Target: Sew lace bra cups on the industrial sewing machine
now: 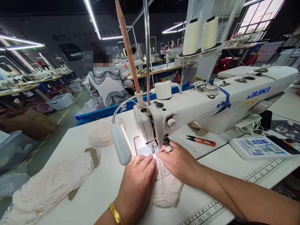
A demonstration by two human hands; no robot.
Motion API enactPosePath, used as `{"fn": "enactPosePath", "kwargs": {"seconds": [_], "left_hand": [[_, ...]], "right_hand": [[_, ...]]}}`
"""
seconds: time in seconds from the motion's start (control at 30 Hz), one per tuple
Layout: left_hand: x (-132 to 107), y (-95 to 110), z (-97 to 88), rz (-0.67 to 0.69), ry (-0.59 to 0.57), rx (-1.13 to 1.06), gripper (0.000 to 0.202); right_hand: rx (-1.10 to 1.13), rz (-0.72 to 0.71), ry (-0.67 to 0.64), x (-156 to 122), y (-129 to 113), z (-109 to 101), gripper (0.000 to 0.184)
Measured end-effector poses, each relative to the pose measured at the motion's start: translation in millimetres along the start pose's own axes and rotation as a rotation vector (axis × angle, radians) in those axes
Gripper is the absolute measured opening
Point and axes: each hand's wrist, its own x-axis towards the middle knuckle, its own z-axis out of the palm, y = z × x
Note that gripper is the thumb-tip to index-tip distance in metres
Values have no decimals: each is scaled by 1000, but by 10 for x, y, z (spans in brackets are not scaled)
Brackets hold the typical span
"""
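A piece of cream lace fabric (165,189) lies under the needle end of a white sewing machine (187,107), its lower part spread toward me. My left hand (138,179), with a gold ring and bracelet, presses the lace's left edge close to the presser foot (153,148). On the other side my right hand (181,161) has its fingers on the lace's upper right edge, beside the foot. Fingers of both hands are drawn together at the fabric; the fingertips nearest the needle are partly lost in the lamp's glare.
A lit lamp (122,145) hangs just left of the needle. Lace bundles (53,181) lie on the left of the table (98,193). Orange thread snips (201,140) and a white plastic box (260,148) are at right. Another person (109,84) sits beyond the table.
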Motion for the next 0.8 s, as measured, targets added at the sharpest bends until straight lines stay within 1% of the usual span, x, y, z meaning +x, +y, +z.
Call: {"fn": "enactPosePath", "kwargs": {"seconds": [0.13, 0.4, 0.63, 0.8], "left_hand": [[2, -22, 23, 3, 5, 24, 23], [6, -21, 52, -12, 8, 57, 23], [15, -28, 54, -27, 5, 46, 27], [9, -45, 33, -47, -27, 38, 28]], "right_hand": [[-7, 51, -52, 33, -4, -19, 22], [-8, 13, 52, 67, 31, 35, 20], [-51, 39, 53, 63, 40, 50, 21], [-47, 26, 57, 65, 45, 46, 22]]}}
